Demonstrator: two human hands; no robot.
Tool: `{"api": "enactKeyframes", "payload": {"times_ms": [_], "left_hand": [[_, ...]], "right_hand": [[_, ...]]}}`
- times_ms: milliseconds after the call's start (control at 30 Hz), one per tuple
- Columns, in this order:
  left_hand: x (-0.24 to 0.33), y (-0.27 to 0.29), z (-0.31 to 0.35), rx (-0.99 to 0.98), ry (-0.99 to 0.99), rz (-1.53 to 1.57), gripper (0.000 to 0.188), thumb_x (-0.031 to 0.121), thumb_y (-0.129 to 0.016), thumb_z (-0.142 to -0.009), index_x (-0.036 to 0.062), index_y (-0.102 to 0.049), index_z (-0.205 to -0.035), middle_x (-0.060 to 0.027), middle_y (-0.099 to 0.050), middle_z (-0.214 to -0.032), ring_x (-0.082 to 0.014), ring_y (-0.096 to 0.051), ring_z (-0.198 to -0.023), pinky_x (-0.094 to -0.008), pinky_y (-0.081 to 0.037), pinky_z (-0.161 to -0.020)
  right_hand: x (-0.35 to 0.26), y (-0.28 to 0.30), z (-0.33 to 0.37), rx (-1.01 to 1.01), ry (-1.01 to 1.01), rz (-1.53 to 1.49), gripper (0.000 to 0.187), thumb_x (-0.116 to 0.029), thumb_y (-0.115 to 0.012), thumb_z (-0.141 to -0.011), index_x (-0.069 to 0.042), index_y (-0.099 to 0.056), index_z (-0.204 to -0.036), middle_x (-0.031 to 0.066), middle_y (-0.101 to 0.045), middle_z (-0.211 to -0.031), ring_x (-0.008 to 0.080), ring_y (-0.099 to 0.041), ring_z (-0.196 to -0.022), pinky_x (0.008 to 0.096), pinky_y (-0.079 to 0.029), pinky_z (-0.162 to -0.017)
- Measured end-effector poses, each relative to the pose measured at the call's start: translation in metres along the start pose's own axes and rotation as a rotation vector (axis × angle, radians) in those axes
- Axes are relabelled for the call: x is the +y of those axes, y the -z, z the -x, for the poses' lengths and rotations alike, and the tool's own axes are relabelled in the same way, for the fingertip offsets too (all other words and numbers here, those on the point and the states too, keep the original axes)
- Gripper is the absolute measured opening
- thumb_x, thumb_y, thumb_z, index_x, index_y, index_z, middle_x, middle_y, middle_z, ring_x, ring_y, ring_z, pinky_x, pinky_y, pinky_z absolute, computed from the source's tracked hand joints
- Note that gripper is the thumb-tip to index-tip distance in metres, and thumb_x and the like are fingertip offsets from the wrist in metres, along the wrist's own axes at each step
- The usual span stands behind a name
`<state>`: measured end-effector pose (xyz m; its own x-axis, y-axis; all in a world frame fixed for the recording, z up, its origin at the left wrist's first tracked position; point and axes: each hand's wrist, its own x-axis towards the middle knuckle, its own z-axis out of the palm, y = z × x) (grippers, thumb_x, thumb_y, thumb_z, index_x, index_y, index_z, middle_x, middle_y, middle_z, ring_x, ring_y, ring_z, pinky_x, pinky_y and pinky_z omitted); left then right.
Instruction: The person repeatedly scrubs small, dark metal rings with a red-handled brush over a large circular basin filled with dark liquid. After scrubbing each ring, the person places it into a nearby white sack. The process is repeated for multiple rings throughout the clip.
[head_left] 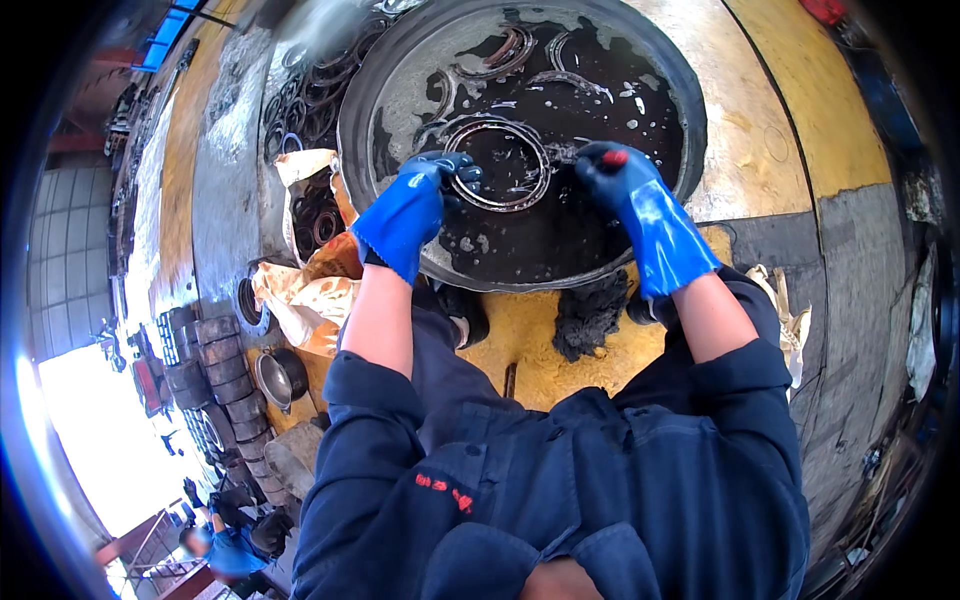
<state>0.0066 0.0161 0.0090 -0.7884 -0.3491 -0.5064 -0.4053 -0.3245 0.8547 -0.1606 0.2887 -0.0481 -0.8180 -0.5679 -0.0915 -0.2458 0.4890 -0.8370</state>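
My left hand (pixel 440 180), in a blue rubber glove, is closed on the left edge of a round metal ring (pixel 540 190). The ring is wet and shiny, held over the dark liquid in a wide round black tub (pixel 690 130). Beside the ring's right edge, my gloved right hand (pixel 612 172) is closed around a red-ended tool (pixel 615 158). Its kind is mostly hidden by the fingers; a wet, pale part reaches from them toward the ring. More rings (pixel 500 55) lie partly in the liquid at the tub's far side.
A torn paper sack (pixel 310 290) stands left of the tub, with many dark rings (pixel 315 90) heaped behind it. Stacked dark cylindrical parts (pixel 225 360) and a metal pot (pixel 281 378) are farther left. A dark clump (pixel 590 315) lies between my feet. Another person (pixel 235 550) is at lower left.
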Motion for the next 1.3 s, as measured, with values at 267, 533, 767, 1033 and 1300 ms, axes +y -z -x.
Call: {"api": "enactKeyframes", "payload": {"times_ms": [267,533,767,1033,1300], "left_hand": [[0.007,-0.007,0.005,-0.025,-0.038,0.008,0.025,0.007,-0.052,-0.096,-0.0082,-0.062,-0.113,-0.0158,-0.071,-0.103,-0.0231,-0.070,-0.088,-0.0340,-0.059,-0.084],[0.012,0.004,0.010,0.091,-0.013,0.210,0.024,0.016,-0.058,-0.097,-0.0003,-0.066,-0.113,-0.0106,-0.074,-0.099,-0.0173,-0.070,-0.083,-0.0278,-0.055,-0.074],[0.006,0.003,0.008,0.276,-0.186,0.222,0.024,0.017,-0.058,-0.096,0.0012,-0.067,-0.113,-0.0087,-0.074,-0.097,-0.0159,-0.070,-0.082,-0.0259,-0.052,-0.069],[0.013,-0.019,0.006,0.209,-0.058,-0.308,0.028,0.025,-0.062,-0.095,0.0046,-0.066,-0.113,-0.0058,-0.076,-0.095,-0.0137,-0.069,-0.079,-0.0244,-0.043,-0.062],[-0.012,-0.013,-0.021,0.063,-0.136,-0.501,0.029,0.018,-0.068,-0.094,-0.0002,-0.066,-0.117,-0.0047,-0.074,-0.092,-0.0133,-0.069,-0.081,-0.0262,-0.050,-0.069]], "right_hand": [[-0.020,0.005,-0.034,0.205,-0.473,-0.686,0.037,-0.035,-0.075,-0.084,-0.004,-0.074,-0.105,0.0070,-0.075,-0.092,0.0161,-0.069,-0.083,0.0337,-0.055,-0.080],[-0.019,-0.014,-0.037,0.258,-0.427,-0.704,0.035,-0.035,-0.074,-0.085,-0.005,-0.074,-0.103,0.0058,-0.075,-0.091,0.0153,-0.068,-0.082,0.0334,-0.054,-0.079],[-0.025,-0.046,-0.013,0.157,-0.270,-0.761,0.034,-0.034,-0.073,-0.085,-0.005,-0.074,-0.102,0.0048,-0.074,-0.090,0.0145,-0.068,-0.081,0.0331,-0.054,-0.079],[-0.044,-0.019,0.000,0.015,-0.223,-0.098,0.029,-0.037,-0.069,-0.087,-0.015,-0.076,-0.105,0.0094,-0.076,-0.091,0.0252,-0.073,-0.085,0.0364,-0.056,-0.078],[-0.090,-0.023,0.000,-0.039,0.413,-0.413,0.024,-0.021,-0.074,-0.090,-0.007,-0.074,-0.110,0.0096,-0.075,-0.102,0.0170,-0.071,-0.095,0.0315,-0.056,-0.087]]}}
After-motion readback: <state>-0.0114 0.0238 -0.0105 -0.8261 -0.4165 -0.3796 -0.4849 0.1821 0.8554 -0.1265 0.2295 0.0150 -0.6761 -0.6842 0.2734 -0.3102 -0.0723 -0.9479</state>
